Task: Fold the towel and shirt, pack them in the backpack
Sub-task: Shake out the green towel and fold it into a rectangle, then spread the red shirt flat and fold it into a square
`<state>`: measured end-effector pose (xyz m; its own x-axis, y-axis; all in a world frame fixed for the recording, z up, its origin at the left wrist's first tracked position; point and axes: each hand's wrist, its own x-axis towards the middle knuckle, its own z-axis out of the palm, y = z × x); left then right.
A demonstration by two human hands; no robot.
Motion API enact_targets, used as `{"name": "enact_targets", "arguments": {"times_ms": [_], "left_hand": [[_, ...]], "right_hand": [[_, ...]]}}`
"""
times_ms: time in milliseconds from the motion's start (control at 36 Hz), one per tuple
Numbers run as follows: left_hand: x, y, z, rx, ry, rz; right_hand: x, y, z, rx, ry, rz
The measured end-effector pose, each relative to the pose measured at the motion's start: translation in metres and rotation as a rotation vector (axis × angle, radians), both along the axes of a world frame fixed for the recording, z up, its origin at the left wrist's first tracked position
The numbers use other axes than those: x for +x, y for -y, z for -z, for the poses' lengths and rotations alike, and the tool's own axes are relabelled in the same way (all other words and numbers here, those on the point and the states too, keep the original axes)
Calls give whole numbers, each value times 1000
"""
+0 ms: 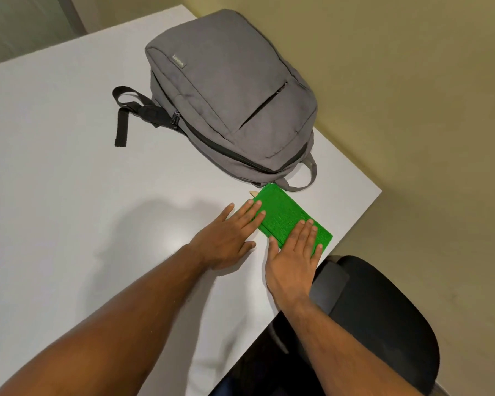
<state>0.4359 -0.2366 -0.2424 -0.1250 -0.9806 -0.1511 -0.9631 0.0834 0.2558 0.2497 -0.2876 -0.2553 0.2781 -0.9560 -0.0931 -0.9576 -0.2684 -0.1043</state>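
A bright green towel lies folded into a small rectangle near the right edge of the white table. My left hand lies flat with straight fingers, its fingertips on the towel's left end. My right hand presses flat on the towel's near end, fingers spread and straight. A grey backpack lies on its back just beyond the towel, its main zipper shut and its black straps trailing to the left. A small pale tag sticks out at the towel's far corner. No shirt is in view.
A black office chair stands at the table's right near corner, its armrest just below my right hand. The table's right edge runs diagonally close behind the towel. Beige floor lies beyond it.
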Motion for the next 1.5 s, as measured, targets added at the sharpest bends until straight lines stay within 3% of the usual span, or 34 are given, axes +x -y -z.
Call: {"name": "enact_targets", "arguments": {"times_ms": [528, 1139, 1500], "left_hand": [[34, -159, -11, 88, -16, -521], [85, -391, -15, 70, 156, -1098], [127, -462, -53, 115, 246, -1492]], "right_hand": [[63, -87, -16, 84, 34, -425], [173, -283, -24, 311, 10, -1045], [194, -365, -26, 546, 310, -1575]]}}
